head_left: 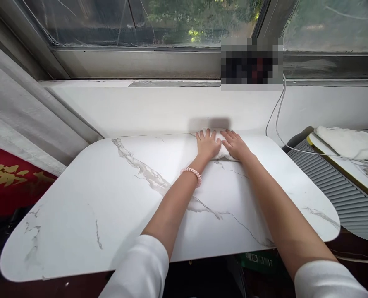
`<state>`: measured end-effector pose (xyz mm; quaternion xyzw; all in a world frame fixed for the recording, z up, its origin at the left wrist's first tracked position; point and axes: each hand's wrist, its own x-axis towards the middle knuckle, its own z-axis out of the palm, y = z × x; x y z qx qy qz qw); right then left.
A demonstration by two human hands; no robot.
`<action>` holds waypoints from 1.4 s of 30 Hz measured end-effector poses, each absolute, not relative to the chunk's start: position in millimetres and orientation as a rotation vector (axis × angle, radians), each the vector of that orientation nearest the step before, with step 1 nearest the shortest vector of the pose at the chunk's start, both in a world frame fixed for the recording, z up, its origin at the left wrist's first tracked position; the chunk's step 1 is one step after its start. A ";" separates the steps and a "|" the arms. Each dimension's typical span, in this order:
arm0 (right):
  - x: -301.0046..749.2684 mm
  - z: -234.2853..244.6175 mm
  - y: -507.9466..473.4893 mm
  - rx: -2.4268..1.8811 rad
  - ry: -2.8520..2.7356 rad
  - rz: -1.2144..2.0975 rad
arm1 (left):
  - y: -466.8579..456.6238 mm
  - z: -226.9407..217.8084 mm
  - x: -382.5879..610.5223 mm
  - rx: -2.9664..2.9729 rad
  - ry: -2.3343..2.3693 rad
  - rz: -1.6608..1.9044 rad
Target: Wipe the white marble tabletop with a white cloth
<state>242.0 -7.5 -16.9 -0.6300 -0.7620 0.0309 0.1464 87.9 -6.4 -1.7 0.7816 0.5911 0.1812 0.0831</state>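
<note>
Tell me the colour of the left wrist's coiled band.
A pale pink coiled wrist band, clearest in the head view.

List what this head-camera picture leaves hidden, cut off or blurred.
Head view: small white cloth, mostly covered by the left hand and right hand pressing it on the white marble-patterned table.
Head view: whatever sits behind the pixelated block on the grey window frame.
Head view: grey ribbed unit, cut off by the right edge.

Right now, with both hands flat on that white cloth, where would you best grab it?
Probably its near edge, coming from the front: the cloth lies by the wall under the left hand and right hand, so only that side is open.
</note>
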 end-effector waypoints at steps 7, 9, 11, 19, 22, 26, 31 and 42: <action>239.6 -9.7 -42.6 -1.913 -2.247 0.108 | -36.0 1.2 89.4 2.302 1.750 0.452; 242.2 -10.6 -61.3 -1.923 -2.267 0.096 | -55.6 2.4 90.6 2.282 1.739 0.440; 246.7 -13.6 -82.5 -1.902 -2.285 0.079 | -78.8 3.2 91.2 2.279 1.724 0.434; 254.5 -21.0 -202.0 -1.880 -2.261 0.014 | -179.0 3.1 80.1 2.402 1.502 0.343; 252.2 -18.5 -251.9 -1.893 -2.214 0.020 | -213.5 5.6 74.9 2.436 1.391 0.301; 251.9 -13.9 -297.4 -1.923 -2.210 0.028 | -249.2 8.4 72.1 2.480 1.271 0.284; 261.4 -8.4 -301.5 -1.998 -2.244 0.095 | -258.7 7.8 79.0 2.533 1.246 0.244; 303.3 -15.1 -148.6 -2.137 -1.970 0.102 | -115.0 4.8 133.5 2.512 1.252 0.264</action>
